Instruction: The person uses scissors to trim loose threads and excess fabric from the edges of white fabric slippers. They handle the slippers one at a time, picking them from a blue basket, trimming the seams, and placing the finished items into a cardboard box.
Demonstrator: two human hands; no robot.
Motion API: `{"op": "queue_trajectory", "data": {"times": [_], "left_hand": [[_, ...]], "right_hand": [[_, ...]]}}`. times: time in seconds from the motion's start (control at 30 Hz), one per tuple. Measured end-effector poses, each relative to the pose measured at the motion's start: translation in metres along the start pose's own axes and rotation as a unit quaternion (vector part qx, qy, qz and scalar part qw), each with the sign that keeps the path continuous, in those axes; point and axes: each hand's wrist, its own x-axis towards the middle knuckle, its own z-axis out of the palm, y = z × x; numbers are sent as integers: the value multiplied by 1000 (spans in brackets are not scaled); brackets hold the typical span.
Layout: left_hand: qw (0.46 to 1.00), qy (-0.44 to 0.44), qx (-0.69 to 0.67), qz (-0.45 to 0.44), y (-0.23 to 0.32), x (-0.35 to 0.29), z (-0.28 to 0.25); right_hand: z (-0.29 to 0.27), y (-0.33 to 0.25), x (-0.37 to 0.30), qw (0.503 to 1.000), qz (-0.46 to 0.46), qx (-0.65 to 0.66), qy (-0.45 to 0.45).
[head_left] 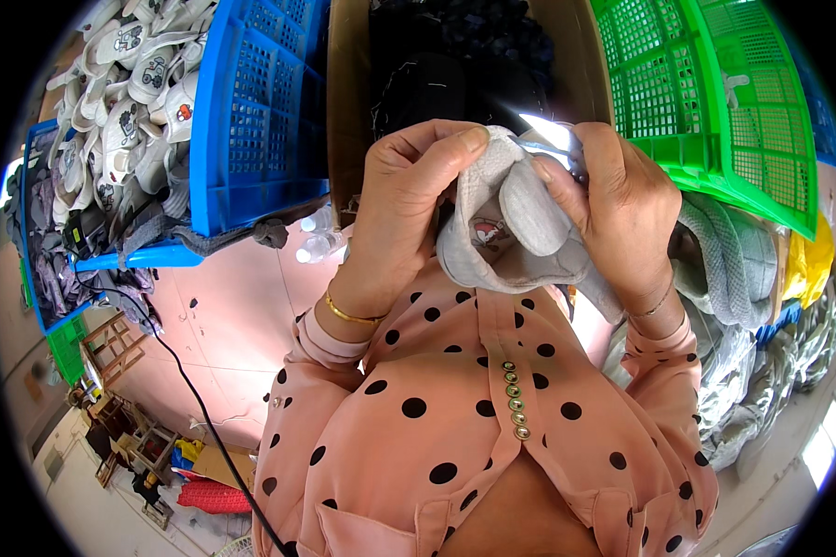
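Observation:
Up in front of my chest I hold a light grey fabric slipper (pixel 534 218), soft and bent, with a small coloured motif on its cloth. My left hand (pixel 404 186) pinches its upper edge between thumb and fingers. At the slipper's other side, my right hand (pixel 622 200) is closed, thumb against bent fingers, around a thin shiny bluish tool (pixel 546 147) like a small blade. Its tip reaches the edge near my left thumb; the rest is hidden in my fingers. Behind both hands stands a cardboard box (pixel 348 93) holding dark pieces.
On the left, many light slippers (pixel 125 121) with printed motifs are piled by a blue plastic crate (pixel 260 111). A green crate (pixel 669 84) stands at the right, above grey padded pieces (pixel 729 255) and clear plastic bags (pixel 752 371). A black cable (pixel 200 399) hangs at my left.

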Motion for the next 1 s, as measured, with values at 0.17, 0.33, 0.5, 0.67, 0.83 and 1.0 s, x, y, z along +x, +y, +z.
{"op": "queue_trajectory", "data": {"times": [0.17,0.33,0.5,0.67,0.83,1.0], "left_hand": [[1000,-10,9,0,0,0,0],[1000,-12,6,-6,-1,0,1],[999,-25,12,-33,-3,1,-2],[998,-12,8,-61,-9,-1,1],[999,-23,0,-32,-4,3,-7],[999,-35,-1,-31,0,2,-3]], "right_hand": [[0,1,-1,1000,-4,-10,0],[3,1,0,1000,-7,3,9],[14,8,-2,993,17,120,5],[6,17,4,895,169,409,-54],[-8,21,10,993,13,116,-36],[-12,24,10,994,-81,-23,-72]]}}
